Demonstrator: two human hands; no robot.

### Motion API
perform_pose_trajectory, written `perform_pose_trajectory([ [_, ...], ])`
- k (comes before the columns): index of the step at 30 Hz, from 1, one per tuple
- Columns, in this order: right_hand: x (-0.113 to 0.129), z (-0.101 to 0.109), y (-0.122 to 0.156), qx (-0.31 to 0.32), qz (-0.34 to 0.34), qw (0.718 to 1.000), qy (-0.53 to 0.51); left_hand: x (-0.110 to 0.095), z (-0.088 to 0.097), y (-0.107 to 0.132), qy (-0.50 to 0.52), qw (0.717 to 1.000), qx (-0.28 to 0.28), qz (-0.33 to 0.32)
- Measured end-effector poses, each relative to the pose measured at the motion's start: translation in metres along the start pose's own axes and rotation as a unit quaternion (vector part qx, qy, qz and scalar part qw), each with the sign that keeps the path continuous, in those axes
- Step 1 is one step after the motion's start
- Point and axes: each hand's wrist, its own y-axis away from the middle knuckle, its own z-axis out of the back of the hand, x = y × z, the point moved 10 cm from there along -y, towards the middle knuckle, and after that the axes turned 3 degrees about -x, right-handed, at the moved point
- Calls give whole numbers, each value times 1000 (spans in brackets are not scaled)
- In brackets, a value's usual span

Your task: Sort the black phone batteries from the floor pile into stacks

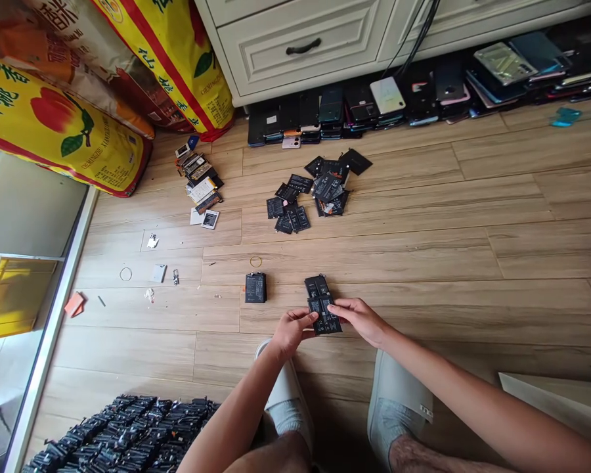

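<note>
wood-look floor planks (374,263) are stretching out beneath you, and your left hand (290,332) and right hand (357,320) are both grasping overlapping black phone batteries (322,309) at lower center of the frame, just right of a lone battery (255,288).

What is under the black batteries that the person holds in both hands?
Plank floor shows around the batteries between the left hand and right hand; the part directly beneath is covered and cannot be seen.

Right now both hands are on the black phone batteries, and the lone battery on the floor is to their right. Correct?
No: the head view shows the lone battery to the left of the hands. The left hand and right hand do sit on the black phone batteries.
</note>
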Motion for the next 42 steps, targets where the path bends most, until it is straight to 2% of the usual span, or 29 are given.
perform_pose_trajectory([
  [5, 0, 11, -13, -57, 49, 996, 38, -3, 15, -16, -75, 993, -71, -53],
  [12, -1, 43, -21, -190, 97, 965, 151, -6, 23, -32, -119, 982, -110, -93],
  [18, 10, 52, -28, -218, 109, 954, 173, -23, 19, -46, -151, 971, -136, -129],
  [23, 14, 51, -36, -217, 102, 956, 171, -34, 23, -47, -164, 964, -152, -142],
  [37, 14, 51, -45, -226, 106, 955, 162, -41, 25, -50, -170, 957, -170, -165],
  [42, 11, 54, -46, -226, 119, 954, 158, -34, 24, -58, -178, 962, -145, -144],
])
